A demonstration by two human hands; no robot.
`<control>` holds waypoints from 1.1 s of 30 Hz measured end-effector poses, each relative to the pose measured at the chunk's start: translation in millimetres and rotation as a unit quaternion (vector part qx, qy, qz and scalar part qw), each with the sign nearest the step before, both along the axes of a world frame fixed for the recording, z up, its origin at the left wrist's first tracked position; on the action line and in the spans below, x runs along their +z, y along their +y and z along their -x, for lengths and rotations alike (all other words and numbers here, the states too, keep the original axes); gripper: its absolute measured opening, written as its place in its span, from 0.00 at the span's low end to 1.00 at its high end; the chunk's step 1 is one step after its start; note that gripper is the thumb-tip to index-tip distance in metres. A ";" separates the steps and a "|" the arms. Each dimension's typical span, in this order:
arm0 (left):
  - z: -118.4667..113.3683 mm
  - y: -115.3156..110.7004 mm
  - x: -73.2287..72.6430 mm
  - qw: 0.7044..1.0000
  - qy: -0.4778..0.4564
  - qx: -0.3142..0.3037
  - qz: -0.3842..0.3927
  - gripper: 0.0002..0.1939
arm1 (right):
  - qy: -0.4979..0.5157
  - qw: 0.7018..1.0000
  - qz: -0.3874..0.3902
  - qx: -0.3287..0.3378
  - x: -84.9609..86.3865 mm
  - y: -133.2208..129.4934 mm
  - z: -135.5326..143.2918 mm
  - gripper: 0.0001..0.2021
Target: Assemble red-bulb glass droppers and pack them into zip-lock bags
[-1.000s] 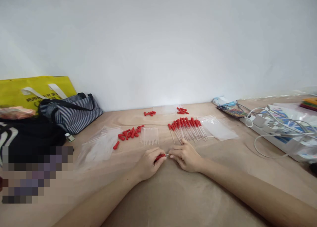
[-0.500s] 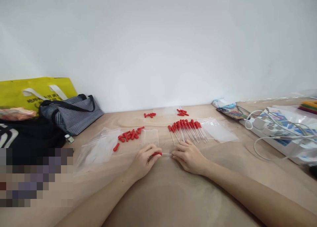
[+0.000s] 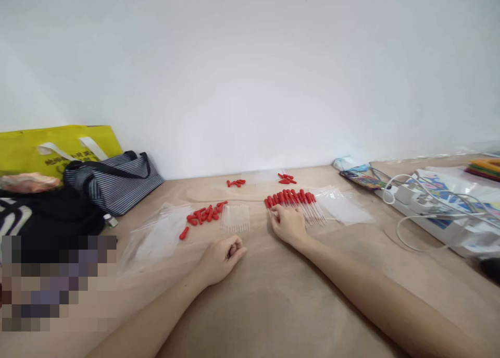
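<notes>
My left hand (image 3: 222,259) rests on the table with its fingers curled and nothing visible in them. Just beyond it lies a row of clear thin tubes (image 3: 235,218), and to their left a pile of loose red rubber bulbs (image 3: 203,214). My right hand (image 3: 288,223) is at the left end of a row of tubes capped with red bulbs (image 3: 295,195). Its fingers are bent together there and cover part of the row; whether they grip a capped tube is hidden.
Clear plastic bags lie at the left (image 3: 162,233) and right (image 3: 344,204). Small red bulb groups (image 3: 236,182) sit near the wall. A striped bag (image 3: 115,183), a yellow bag (image 3: 23,147) and a small bottle (image 3: 110,221) stand left. A power strip (image 3: 433,217) with cables lies right.
My right hand has moved up to the left end of the capped row. My left hand has shifted slightly down and left, and the red-capped tube between the hands has left it.
</notes>
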State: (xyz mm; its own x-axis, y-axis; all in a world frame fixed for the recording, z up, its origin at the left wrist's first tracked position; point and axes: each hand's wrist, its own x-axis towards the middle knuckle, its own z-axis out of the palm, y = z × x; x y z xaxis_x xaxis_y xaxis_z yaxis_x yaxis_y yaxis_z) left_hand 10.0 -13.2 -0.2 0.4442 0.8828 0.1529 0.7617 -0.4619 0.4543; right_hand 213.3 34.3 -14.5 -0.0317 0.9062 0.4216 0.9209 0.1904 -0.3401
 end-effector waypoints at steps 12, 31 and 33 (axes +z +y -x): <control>5.9 2.8 -1.9 0.999 0.019 0.024 -0.040 0.11 | -0.007 0.998 -0.045 0.046 -0.5 -7.6 -4.4 0.09; 71.4 19.2 19.7 0.855 0.389 0.314 -0.138 0.12 | -0.055 0.977 0.206 -0.003 25.5 21.8 72.2 0.16; 71.9 19.4 19.2 0.856 0.386 0.309 -0.153 0.12 | -0.056 0.975 0.215 0.000 25.9 23.4 73.9 0.15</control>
